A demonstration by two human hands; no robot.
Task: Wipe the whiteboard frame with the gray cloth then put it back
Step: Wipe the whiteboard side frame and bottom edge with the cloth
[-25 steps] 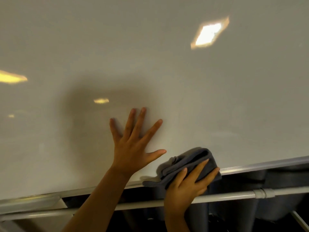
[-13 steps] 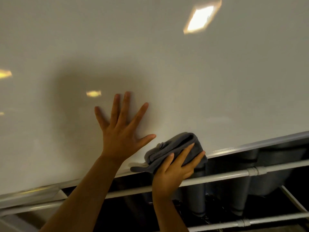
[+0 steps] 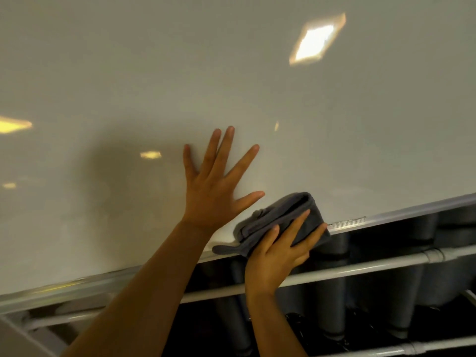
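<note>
Right hand [image 3: 277,249]: fingers spread, pressing folded gray cloth [image 3: 279,219] onto the whiteboard's lower frame edge [image 3: 360,222]. Left hand [image 3: 215,186]: splayed flat, grasping nothing, bracing the glossy whiteboard [image 3: 231,73]. Cloth soft, bunched; frame ribbed metal. Wiping apparently midway; frame length rightward and the cloth's return remaining.

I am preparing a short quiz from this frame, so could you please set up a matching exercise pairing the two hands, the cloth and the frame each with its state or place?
Column one:
1. left hand
2. right hand
3. gray cloth
4. whiteboard frame

Column two:
A. runs along the board's lower edge
B. folded, draped over the bottom frame
C. flat on the board, fingers spread
D. pressing the cloth against the frame

Pairs: 1-C, 2-D, 3-B, 4-A
</note>
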